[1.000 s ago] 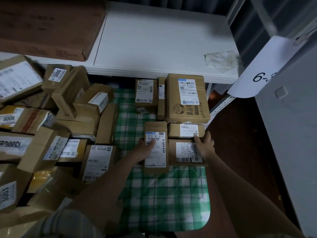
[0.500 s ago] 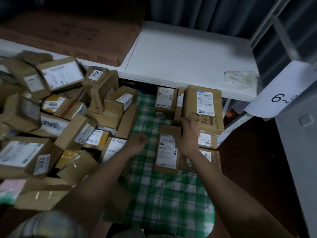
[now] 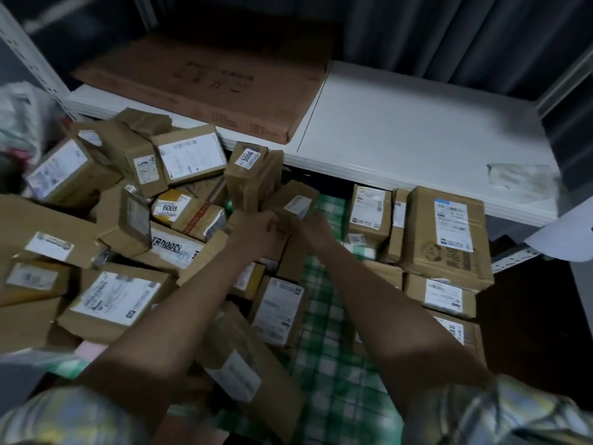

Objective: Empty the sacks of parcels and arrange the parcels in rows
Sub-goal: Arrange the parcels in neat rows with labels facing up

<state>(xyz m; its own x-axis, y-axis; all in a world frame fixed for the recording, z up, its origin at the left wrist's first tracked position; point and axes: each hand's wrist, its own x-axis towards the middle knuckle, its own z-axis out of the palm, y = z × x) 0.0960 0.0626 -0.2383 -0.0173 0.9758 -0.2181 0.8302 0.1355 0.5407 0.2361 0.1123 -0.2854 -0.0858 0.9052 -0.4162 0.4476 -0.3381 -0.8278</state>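
Beneath the front edge of a white table, a person sorts parcels on a green checked cloth spread over the floor. A flat brown carton lies on the table's left half, a crumpled wrapper near its right edge. Largest by far is the loose heap of parcels covering the cloth's left side, boxes tilted and overlapping, still to be sorted. Along the cloth's right edge stand the parcels already in rows, the biggest carton at the back against the table, smaller ones in front of it. Smallest in play is a small brown box at the heap's right edge, just in front of the table's edge, beside the parcel marked 3006. The left hand curls round its near left side and the right hand takes its right side, so both appear to hold it, though blur hides the fingers. Taped corrugated card suggests a stiff, fairly light box that will not deform under a firm grip; its tape and glossy label may be slick, so opposite side faces or the bottom edges look like the safest holds. Neighbouring boxes lean on each other and could slide once it lifts clear.
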